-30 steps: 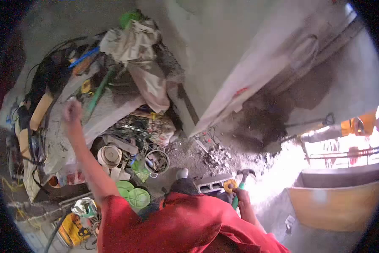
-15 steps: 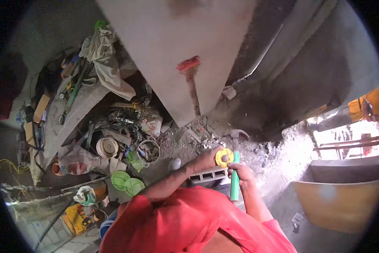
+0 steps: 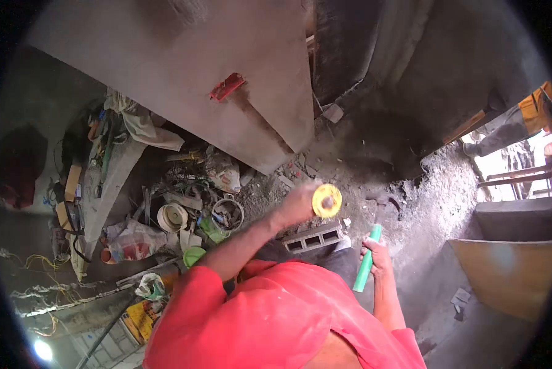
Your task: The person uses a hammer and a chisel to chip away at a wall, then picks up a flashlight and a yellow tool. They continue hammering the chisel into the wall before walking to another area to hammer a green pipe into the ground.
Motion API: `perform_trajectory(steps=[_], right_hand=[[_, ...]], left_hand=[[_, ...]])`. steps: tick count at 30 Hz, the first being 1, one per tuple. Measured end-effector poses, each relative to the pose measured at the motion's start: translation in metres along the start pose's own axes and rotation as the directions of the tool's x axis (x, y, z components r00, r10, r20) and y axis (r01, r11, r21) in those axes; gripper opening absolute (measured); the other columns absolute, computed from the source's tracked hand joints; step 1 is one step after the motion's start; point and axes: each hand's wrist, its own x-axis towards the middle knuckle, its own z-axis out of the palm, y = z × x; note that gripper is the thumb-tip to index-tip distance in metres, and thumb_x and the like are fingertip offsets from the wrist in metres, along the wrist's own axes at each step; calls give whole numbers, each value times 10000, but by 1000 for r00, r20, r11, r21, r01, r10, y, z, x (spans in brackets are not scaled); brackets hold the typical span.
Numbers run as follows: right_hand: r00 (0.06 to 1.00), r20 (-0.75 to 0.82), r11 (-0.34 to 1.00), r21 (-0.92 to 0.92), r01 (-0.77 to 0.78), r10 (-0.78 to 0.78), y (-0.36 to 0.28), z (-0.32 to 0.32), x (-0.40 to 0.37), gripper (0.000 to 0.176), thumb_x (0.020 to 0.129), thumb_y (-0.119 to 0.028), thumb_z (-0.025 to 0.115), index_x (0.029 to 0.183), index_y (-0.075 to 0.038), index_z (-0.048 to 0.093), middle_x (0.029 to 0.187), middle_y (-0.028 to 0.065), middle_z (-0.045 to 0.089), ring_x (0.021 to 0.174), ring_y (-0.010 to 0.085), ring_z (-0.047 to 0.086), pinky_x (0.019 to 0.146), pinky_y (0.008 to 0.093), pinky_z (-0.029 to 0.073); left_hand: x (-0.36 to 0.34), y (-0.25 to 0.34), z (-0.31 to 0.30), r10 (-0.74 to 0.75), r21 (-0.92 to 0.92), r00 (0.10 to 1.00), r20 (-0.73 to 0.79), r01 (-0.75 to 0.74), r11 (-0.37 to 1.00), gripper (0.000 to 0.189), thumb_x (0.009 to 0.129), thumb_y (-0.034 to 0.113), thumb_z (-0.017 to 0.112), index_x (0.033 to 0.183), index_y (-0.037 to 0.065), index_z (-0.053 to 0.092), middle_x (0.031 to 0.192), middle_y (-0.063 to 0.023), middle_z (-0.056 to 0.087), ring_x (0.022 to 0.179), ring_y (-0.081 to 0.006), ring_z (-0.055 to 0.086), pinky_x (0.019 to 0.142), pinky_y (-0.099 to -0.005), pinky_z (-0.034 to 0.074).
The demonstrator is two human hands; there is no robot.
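Observation:
My left hand (image 3: 297, 205) is closed around a chisel with a round yellow hand guard (image 3: 327, 201). The guard faces the camera, its dull struck end showing in the middle; the shank and tip are hidden. In my right hand (image 3: 377, 253) is a claw hammer (image 3: 367, 264), gripped by its green handle. The hammer's metal head is blurred and points away from me, right of the chisel and apart from it. A hollow concrete block (image 3: 313, 239) lies on the ground below the chisel, close in front of my body.
A large grey slab (image 3: 184, 55) with a red patch (image 3: 228, 87) slopes down ahead. To the left lie buckets (image 3: 173, 217), sacks (image 3: 138, 237) and mixed debris. A yellowish box-like container (image 3: 503, 277) stands at the right, near a rough broken wall edge (image 3: 439, 190).
My hands have moved apart: the hammer has swung right, away from the chisel, and the chisel has moved slightly forward. The whole view has also turned.

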Motion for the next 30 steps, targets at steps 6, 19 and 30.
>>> perform_trajectory(steps=[6, 19, 30], right_hand=[[971, -117, 966, -180, 184, -207, 8, 29, -29, 177, 849, -60, 654, 978, -59, 534, 724, 38, 568, 511, 118, 553, 437, 278, 485], [864, 54, 744, -484, 462, -501, -15, 100, -29, 385, 977, -426, 559, 961, -41, 557, 603, 28, 534, 435, 116, 503, 396, 258, 412], [537, 306, 445, -323, 835, -786, -71, 157, -41, 465, 950, -460, 608, 1002, 0, 572, 634, 20, 552, 533, 90, 541, 474, 241, 422]], left_hand=[[29, -5, -125, 94, 110, 983, -160, -77, 991, 355, 766, 134, 784, 1048, 19, 603, 1018, -144, 614, 1009, -324, 621, 873, -390, 520], [41, -13, -182, 335, 353, 901, -276, -229, 907, 343, 775, 136, 761, 1062, 37, 602, 1053, -131, 596, 1059, -345, 585, 899, -441, 502], [46, -27, -183, 363, 385, 862, -354, -220, 896, 311, 754, 109, 726, 1043, 66, 620, 1059, -108, 587, 1047, -319, 577, 880, -423, 523]])
